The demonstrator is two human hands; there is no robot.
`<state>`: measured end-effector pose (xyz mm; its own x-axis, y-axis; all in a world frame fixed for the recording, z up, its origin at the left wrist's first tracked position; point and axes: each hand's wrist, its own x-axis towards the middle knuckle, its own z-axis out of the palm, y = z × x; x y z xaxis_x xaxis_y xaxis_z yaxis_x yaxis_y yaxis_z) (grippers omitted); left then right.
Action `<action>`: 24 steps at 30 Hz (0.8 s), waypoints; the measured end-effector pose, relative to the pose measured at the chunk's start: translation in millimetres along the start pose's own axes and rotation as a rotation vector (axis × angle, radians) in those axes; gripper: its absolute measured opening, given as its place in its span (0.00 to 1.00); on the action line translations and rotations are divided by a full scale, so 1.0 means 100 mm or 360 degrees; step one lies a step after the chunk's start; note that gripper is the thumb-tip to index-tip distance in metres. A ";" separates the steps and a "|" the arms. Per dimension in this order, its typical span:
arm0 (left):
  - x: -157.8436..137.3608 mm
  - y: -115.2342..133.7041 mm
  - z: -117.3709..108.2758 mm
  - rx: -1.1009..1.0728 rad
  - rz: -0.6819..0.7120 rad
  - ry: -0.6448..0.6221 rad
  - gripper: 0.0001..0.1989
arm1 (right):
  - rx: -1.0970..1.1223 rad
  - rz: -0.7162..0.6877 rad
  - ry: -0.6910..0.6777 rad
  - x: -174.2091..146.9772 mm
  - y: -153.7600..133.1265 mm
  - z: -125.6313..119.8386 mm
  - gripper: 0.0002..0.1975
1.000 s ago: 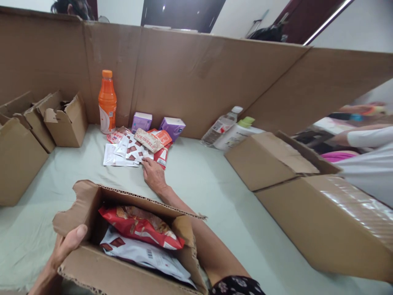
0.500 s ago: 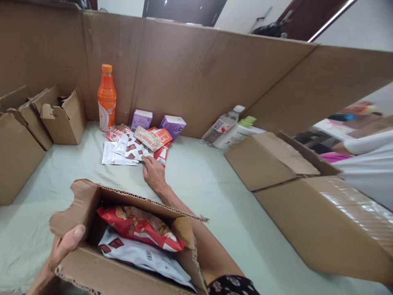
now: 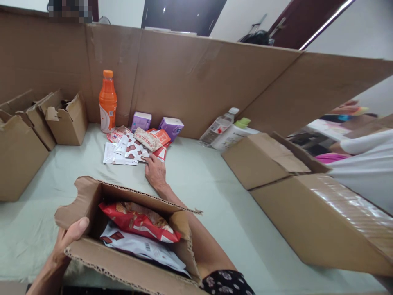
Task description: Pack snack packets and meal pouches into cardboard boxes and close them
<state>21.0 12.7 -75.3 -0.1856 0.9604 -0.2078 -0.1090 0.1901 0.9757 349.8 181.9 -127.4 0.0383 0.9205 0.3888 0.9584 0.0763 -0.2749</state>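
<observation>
My left hand (image 3: 73,235) grips the left end of an open cardboard box (image 3: 123,274), thumb over its wall. Inside lie a red snack bag (image 3: 139,221) and a white pouch with brown squares (image 3: 144,248). My right hand (image 3: 155,172) reaches past the box, its fingers closed at the near corner of a white snack packet with brown diamonds (image 3: 132,147). That packet lies in a small pile with plain white packets (image 3: 115,155), a "SQUIRRELS" packet (image 3: 145,139), a red packet (image 3: 161,151) and a pink packet (image 3: 116,134).
Behind the pile stand an orange bottle (image 3: 108,102) and two purple boxes (image 3: 141,122). A clear bottle (image 3: 218,128) and a white bottle with a green cap (image 3: 233,135) lean farther right. Cardboard boxes (image 3: 23,155) flank the left; larger boxes (image 3: 325,221) the right. Cardboard walls (image 3: 184,78) enclose the back.
The view has shifted slightly, and the held box appears a little higher and tilted a bit differently. My right hand stays at the packet's corner; the pile looks the same.
</observation>
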 end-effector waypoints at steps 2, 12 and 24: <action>-0.07 0.05 0.07 -0.0010 0.0016 0.0029 0.28 | 0.0013 -0.0008 -0.0017 0.00 0.01 0.01 0.20; -0.18 0.31 0.20 0.0050 0.0007 -0.0005 0.30 | 0.0157 -0.0150 -0.0122 -0.18 0.03 0.00 0.13; -0.14 0.37 0.24 0.0020 0.0065 -0.0121 0.28 | 0.0112 -0.0110 -0.0032 -0.07 0.17 -0.18 0.23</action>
<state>43.3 11.1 -34.3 -0.1148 0.9800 -0.1624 -0.0903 0.1525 0.9842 371.0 170.1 -119.3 -0.0337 0.9197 0.3912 0.9364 0.1658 -0.3092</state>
